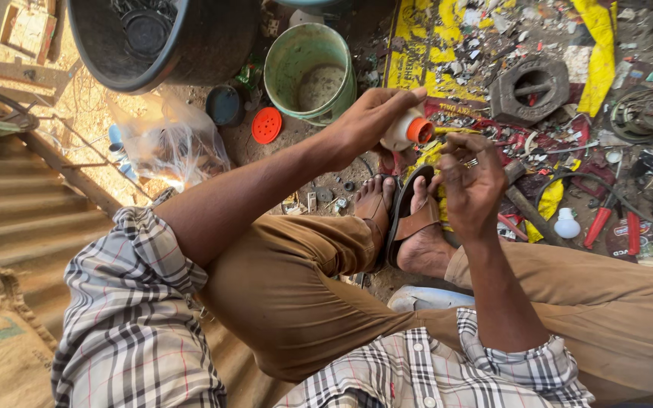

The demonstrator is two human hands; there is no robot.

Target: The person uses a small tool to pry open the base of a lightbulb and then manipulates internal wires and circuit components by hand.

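My left hand [368,121] grips a small white bottle with an orange cap [410,130], held tilted above my sandalled feet [406,219]. My right hand [468,181] hovers just right of the bottle, fingers curled loosely, a ring on one finger; whether it pinches something small I cannot tell. Both arms come out of rolled plaid sleeves over tan trousers. I sit cross-legged on the ground.
A green bucket [310,72] and a big black tub [153,41] stand ahead, with an orange lid [267,125] and a plastic bag [168,143] nearby. A hammer [527,208], red-handled pliers [614,223], a small white bottle [567,224] and a metal block [530,89] lie on littered ground at right.
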